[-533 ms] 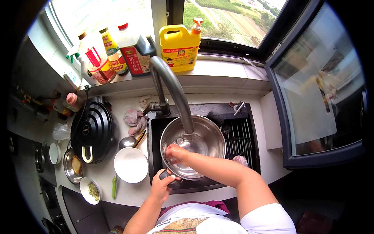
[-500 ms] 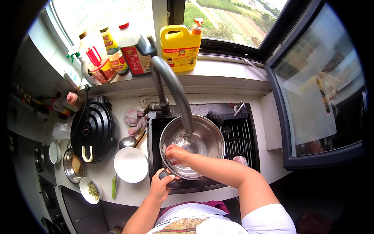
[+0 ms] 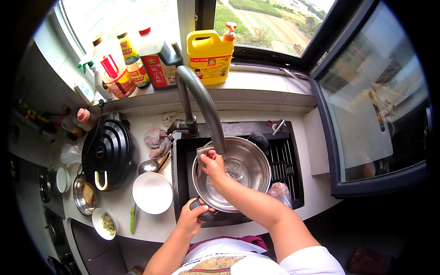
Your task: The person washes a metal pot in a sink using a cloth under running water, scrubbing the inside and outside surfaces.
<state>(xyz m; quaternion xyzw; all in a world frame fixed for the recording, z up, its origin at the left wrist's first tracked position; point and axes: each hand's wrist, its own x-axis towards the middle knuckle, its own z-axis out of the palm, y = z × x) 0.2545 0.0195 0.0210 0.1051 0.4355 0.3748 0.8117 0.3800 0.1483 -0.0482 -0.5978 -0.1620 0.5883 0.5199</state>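
While I'm standing here by the window, the biggest thing going is a white tabletop (image 3: 151, 225) with a dark sink (image 3: 183, 149) set into it. Sitting in that sink is a wide steel pot (image 3: 253, 174), shiny and wet-looking inside. Left of the sink there's a round black appliance (image 3: 110, 149), pretty chunky. A curved grey faucet (image 3: 211, 110) arches over, spout ending above the pot's far side. Then a white bowl (image 3: 152, 193), just beside the sink on the left. Left grip (image 3: 189, 216) is wrapped around the pot's black handle (image 3: 209, 215) at the near-left side, thumb over the top. Right grip (image 3: 212, 166) is pinching a greyish scrap (image 3: 204, 150) against the pot's left rim; can't tell what it's made of, tbh.
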